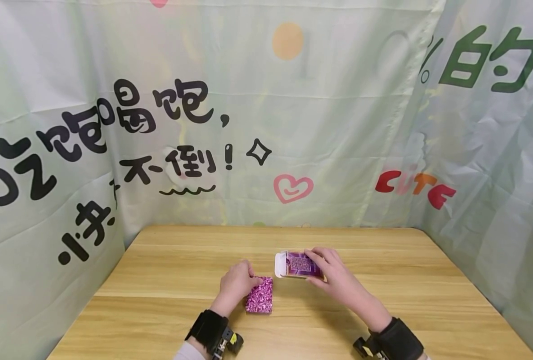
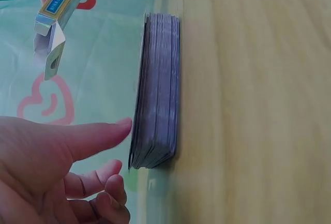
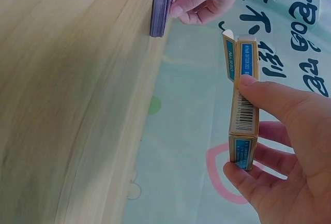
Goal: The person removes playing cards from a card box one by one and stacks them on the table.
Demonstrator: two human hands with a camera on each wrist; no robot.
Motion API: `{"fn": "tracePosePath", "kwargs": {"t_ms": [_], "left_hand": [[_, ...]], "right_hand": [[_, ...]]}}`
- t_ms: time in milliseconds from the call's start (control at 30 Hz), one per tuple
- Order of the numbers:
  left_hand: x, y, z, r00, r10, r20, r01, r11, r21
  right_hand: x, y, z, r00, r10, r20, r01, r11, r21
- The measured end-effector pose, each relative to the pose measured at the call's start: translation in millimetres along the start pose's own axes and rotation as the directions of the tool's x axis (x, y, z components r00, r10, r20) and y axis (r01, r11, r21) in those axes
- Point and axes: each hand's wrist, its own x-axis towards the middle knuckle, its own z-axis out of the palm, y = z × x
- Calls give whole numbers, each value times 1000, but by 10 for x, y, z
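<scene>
A squared deck of playing cards [image 1: 259, 296] lies on the table, its patterned magenta back facing up. My left hand [image 1: 237, 281] is at the far left corner of the deck. In the left wrist view the thumb [image 2: 106, 136] reaches the top of the cards [image 2: 156, 89], and the other fingers are loosely bent beside them, not around them. Whether the thumb touches is hard to tell. To the right, my right hand [image 1: 334, 275] holds a purple card box [image 1: 300, 264] above the table. Thumb and fingers grip the box [image 3: 244, 113], whose flap hangs open toward the left.
The light wooden table [image 1: 167, 265] carries the deck. Printed fabric curtains [image 1: 338, 125] stand behind the table and along both sides. Each wrist wears a black strap [image 1: 208, 330] with a small camera.
</scene>
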Motion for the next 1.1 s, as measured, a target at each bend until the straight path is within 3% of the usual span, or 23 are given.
{"fn": "tracePosePath", "kwargs": {"t_ms": [133, 267, 400, 500, 600, 867, 1100], "left_hand": [[12, 26, -27, 999, 23, -26, -24, 999, -38], [19, 91, -84, 994, 101, -50, -108, 979, -172], [6, 181, -140, 978, 202, -56, -209, 914, -349], [-14, 245, -157, 963, 264, -57, -262, 862, -434], [-39, 285, -151, 951, 305, -46, -290, 837, -465], [-82, 309, -105, 943, 329, 42, -274, 844, -461], [-87, 330, -106, 947, 316, 60, -246, 832, -497]], "right_hand": [[-1, -2, 5, 1000, 11, 11, -11, 1000, 3], [-4, 0, 10, 1000, 7, 9, -8, 1000, 4], [-5, 1, 14, 1000, -8, 0, 8, 1000, 2], [-8, -3, 16, 1000, -12, -3, 12, 1000, 3], [-12, -16, 14, 1000, -13, -1, 13, 1000, 9], [-1, -68, 13, 998, -56, -13, 56, 998, 16], [20, -109, -12, 998, -60, -6, 60, 998, 26]]}}
